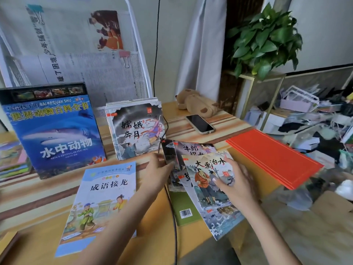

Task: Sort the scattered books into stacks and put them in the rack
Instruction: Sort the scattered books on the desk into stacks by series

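The left hand (156,169) pinches the left edge of a fanned pile of thin picture books (193,169) lying on the surface (156,217); its grip is narrow. The right hand (236,180) lies flat and open on the top book (214,190). More books stand upright in the rack (133,129) behind.

Green book (183,205) mostly hidden under fanned storybooks (193,161) — title unseen.

From my feed I see a striped wooden table (191,129) against a pale far wall (168,35), a grey curtain (200,44) hanging beside it, a leafy potted plant (265,39) on a gold-framed stand (254,81) far right, and daylit clutter (315,127) beyond.
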